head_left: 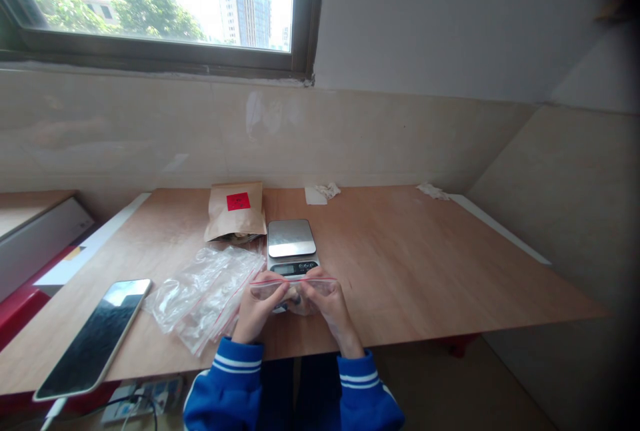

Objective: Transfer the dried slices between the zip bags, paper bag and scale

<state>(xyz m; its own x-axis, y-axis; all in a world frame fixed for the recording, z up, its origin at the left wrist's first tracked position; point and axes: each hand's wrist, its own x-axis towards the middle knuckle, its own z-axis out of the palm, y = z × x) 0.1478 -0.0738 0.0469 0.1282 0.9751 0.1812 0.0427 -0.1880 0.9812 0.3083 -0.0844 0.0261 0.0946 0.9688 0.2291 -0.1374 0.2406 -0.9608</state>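
My left hand (257, 311) and my right hand (330, 307) together hold a small clear zip bag (295, 287) with a red seal strip, just in front of a kitchen scale (291, 244). Both hands pinch the bag near its top, fingers closed on the plastic. Something small and dark shows inside the bag. A pile of empty clear zip bags (207, 294) lies left of my left hand. Behind the pile stands a brown paper pouch (237, 211) with a red label.
A smartphone (95, 337) lies screen-up at the left front of the wooden table (425, 264), with a cable at its near end. Crumpled white tissue (323, 192) and another scrap (433, 191) sit at the back edge by the wall. A power strip (145, 397) lies below.
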